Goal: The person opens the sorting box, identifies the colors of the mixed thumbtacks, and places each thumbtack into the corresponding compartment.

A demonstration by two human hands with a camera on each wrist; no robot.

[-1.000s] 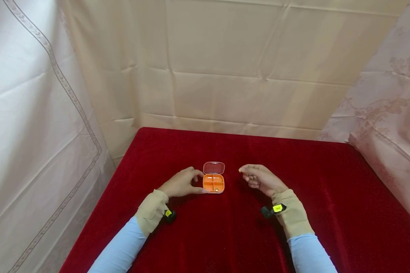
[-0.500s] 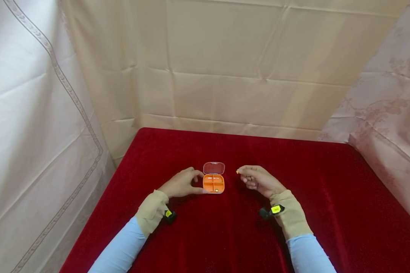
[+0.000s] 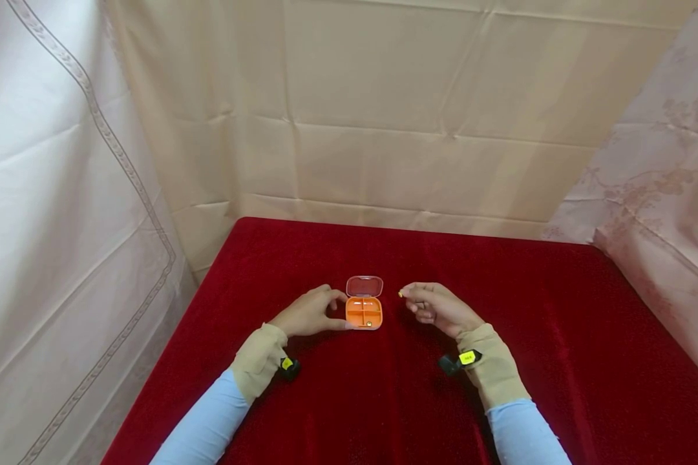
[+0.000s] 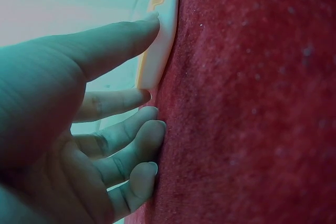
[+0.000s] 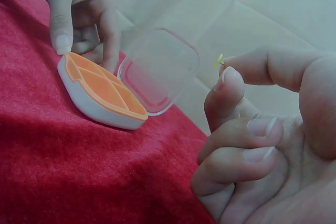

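Note:
An orange pill box [image 3: 364, 312] with a white base and four-way dividers stands on the red cloth, its clear lid [image 3: 364, 286] tipped back. My left hand [image 3: 313, 312] holds the box at its left side, thumb at the front corner and index finger toward the back. Something small and shiny gold [image 3: 369, 324] lies in the front right compartment. To the right of the box, my right hand [image 3: 444, 309] pinches a tiny yellow piece [image 5: 219, 60] between thumb and index finger; its kind I cannot tell. The other right fingers are curled toward the palm.
Red velvety cloth [image 3: 349, 400] covers the table. A beige curtain [image 3: 384, 116] hangs behind its back edge, with a white patterned curtain [image 3: 52, 194] on the left and a pinkish floral one [image 3: 669, 168] on the right.
My right hand has moved slightly left, bringing the yellow piece closer to the pill box. The left hand and the box have stayed where they were.

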